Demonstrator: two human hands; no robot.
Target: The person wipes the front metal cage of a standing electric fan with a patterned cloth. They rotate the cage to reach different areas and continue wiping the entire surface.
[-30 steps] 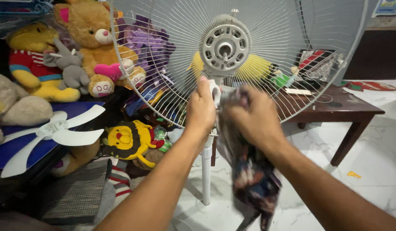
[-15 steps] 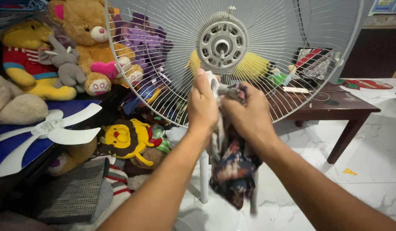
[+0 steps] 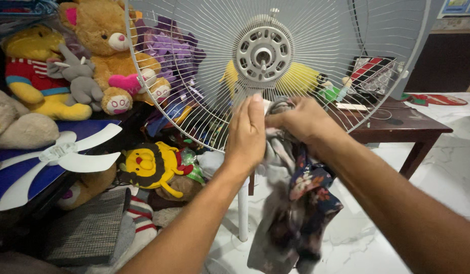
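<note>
Pinching a dark floral cloth [image 3: 301, 203] between them, both hands work right under the grey hub [image 3: 264, 49] of a white wire fan guard [image 3: 204, 101]; the right hand [image 3: 301, 119] has its fingers closed on the bunched top of the cloth, and the left hand [image 3: 247, 132] presses flat against the same bunch from the other side, fingers together — most of the cloth hangs loose below the grip, in front of the white fan pole [image 3: 242, 208]. To wipe here well, I judge it best to keep the wad tight at the fingertips and run it along the wires outward from the hub; the slack below could snag on the guard, so gather it up. Left of the grip sit 2 big teddy bears [image 3: 105, 50], a small yellow lion toy [image 3: 146, 165] and a loose white fan blade [image 3: 62, 155]; right of it stands a dark wooden table [image 3: 407, 129].
</note>
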